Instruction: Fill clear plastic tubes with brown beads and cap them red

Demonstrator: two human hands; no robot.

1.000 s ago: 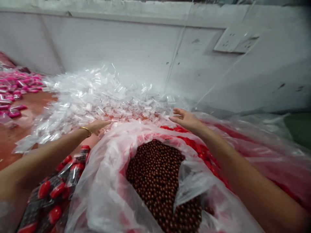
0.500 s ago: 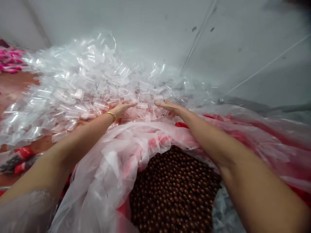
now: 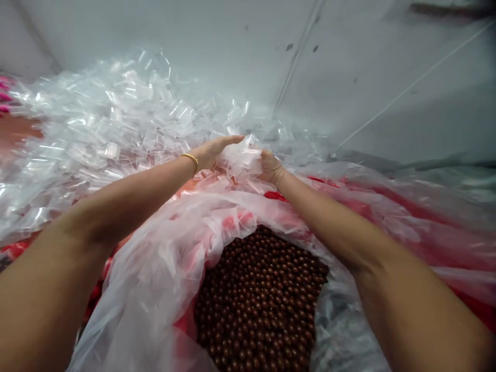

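Between my two hands is a small bunch of clear plastic pieces (image 3: pixel 244 157). My left hand (image 3: pixel 219 150), with a gold bracelet at the wrist, cups the bunch from the left, its thumb stretched out over it. On the right side my right hand (image 3: pixel 268 164) has its fingers curled against the same bunch. Behind and to the left spreads a large heap of clear plastic pieces (image 3: pixel 116 119). Nearer to me, a bag with a translucent white liner (image 3: pixel 155 263) stands open, full of shiny dark brown balls (image 3: pixel 259 294).
Red material under clear plastic sheeting (image 3: pixel 411 206) lies at the right. A pale wall (image 3: pixel 232 46) rises behind the heap. More clear plastic (image 3: pixel 341 325) is at the lower right, and bright pink items (image 3: pixel 4 95) show at the far left edge.
Both hands have closed in from the sides and lifted a bunch of clear pieces between them. The view has shifted slightly to the right.
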